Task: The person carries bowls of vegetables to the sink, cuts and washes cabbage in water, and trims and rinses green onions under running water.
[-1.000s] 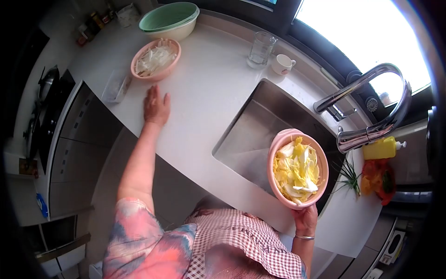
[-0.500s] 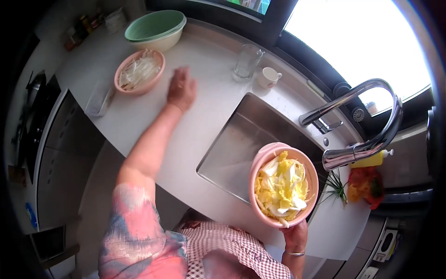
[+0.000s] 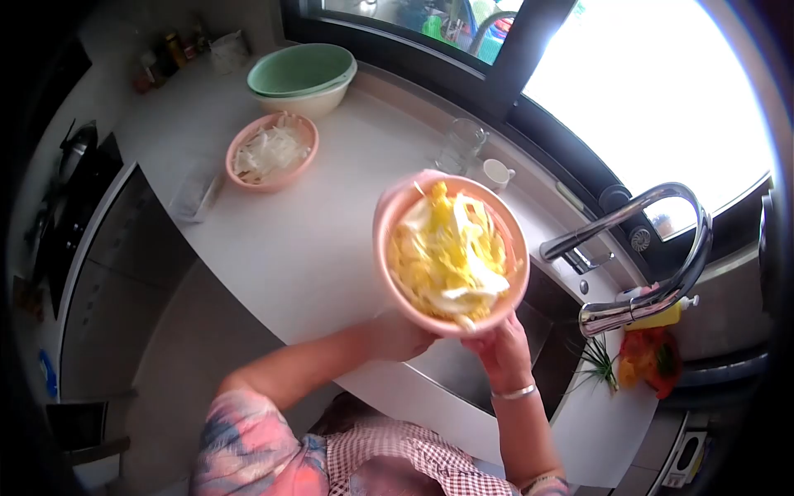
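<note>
A pink basket (image 3: pixel 382 248) full of yellow and white cabbage leaves (image 3: pixel 451 248) is held up over the near left part of the sink. My right hand (image 3: pixel 503 351) grips its underside and near rim, with a bracelet at the wrist. Against the basket's lower left side is my left hand (image 3: pixel 403 337); its fingers are mostly hidden beneath the basket, so their grip cannot be made out. Back on the counter, a second pink basket (image 3: pixel 273 186) holds white shredded strips (image 3: pixel 269 153).
A green basin (image 3: pixel 302 70) rests in a cream one at the back left, near a clear plastic box (image 3: pixel 197 194). Behind the sink (image 3: pixel 463 372) are a glass jug (image 3: pixel 460 145), a white cup (image 3: pixel 495 174) and the faucet (image 3: pixel 628 215). Green onions (image 3: pixel 600 360) lie right.
My right hand has raised the basket of cabbage and moved it left, away from over the sink's right side. My left hand has come back from the counter to the basket.
</note>
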The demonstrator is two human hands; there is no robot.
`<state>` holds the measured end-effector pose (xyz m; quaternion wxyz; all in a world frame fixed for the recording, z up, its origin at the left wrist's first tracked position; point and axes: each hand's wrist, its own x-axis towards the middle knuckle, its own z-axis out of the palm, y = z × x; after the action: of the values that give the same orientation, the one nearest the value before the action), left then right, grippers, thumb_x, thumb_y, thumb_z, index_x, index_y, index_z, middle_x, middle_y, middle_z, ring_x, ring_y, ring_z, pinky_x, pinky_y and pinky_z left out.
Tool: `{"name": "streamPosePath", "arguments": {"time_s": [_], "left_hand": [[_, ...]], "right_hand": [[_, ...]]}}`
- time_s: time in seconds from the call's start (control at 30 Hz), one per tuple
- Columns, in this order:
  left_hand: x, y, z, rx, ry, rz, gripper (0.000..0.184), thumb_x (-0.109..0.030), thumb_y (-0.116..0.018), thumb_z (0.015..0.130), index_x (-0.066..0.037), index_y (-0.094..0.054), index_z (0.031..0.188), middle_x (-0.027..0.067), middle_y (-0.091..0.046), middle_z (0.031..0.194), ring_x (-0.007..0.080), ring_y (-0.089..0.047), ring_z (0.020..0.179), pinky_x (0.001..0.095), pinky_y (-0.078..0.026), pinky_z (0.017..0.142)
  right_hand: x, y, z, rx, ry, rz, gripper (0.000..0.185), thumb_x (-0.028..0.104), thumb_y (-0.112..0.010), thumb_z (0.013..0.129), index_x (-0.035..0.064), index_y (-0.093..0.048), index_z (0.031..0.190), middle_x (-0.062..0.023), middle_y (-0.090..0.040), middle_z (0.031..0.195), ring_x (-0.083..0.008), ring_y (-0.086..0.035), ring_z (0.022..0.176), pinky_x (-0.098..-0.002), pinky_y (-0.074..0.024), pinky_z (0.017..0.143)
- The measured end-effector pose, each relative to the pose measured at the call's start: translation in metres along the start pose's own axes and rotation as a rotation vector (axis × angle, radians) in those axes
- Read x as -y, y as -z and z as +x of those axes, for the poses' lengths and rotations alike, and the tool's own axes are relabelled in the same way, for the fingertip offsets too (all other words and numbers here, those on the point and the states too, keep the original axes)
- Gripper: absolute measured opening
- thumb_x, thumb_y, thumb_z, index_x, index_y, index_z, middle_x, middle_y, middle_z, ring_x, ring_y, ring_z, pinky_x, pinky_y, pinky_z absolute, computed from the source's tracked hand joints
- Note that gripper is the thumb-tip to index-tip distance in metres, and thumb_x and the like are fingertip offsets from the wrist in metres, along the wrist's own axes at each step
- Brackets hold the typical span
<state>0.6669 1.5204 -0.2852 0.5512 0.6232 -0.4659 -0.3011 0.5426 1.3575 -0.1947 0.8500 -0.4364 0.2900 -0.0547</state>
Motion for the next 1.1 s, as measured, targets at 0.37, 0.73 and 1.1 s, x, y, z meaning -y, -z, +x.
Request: {"name": "streamPosePath", "arguments": {"time_s": [0.37,0.73,1.1], "left_hand": [[-0.008,0.038,-0.098,-0.458,-0.236,0.781,0.017,-0.003,-0.071,0.078,-0.003,-0.070,0.095,0.0166,-0.069,0.107,0.0339,-0.067,0.105,0.0424,-0.054,0.095],[0.002,0.076,-0.116,-1.023,0.078,0.321,0.030,-0.016,-0.066,0.093,-0.003,-0.061,0.119,0.0161,-0.068,0.103,0.0295,-0.068,0.093,0.0379,-0.055,0.083],[0.036,0.282,-0.077,-1.479,0.412,-0.249,0.049,-0.035,-0.056,0.092,-0.010,-0.042,0.132,0.0135,-0.064,0.108,0.0208,-0.069,0.075,0.0326,-0.054,0.047]], "right_hand": [[-0.050,-0.133,0.148,0.064,-0.033,0.077,0.045,0.012,-0.058,0.096,0.0113,-0.042,0.138,-0.0104,-0.062,0.124,-0.0224,-0.069,0.100,-0.0340,-0.0613,0.076],[-0.048,-0.134,0.144,0.345,-0.098,-0.026,0.076,0.019,-0.063,0.097,0.0067,-0.021,0.158,-0.0150,-0.056,0.133,-0.0308,-0.065,0.112,-0.0464,-0.0539,0.093],[-0.067,0.023,0.000,0.141,0.047,-0.608,0.042,0.014,-0.062,0.098,0.0016,-0.054,0.137,-0.0115,-0.068,0.116,-0.0175,-0.070,0.089,-0.0299,-0.0575,0.078]]}}
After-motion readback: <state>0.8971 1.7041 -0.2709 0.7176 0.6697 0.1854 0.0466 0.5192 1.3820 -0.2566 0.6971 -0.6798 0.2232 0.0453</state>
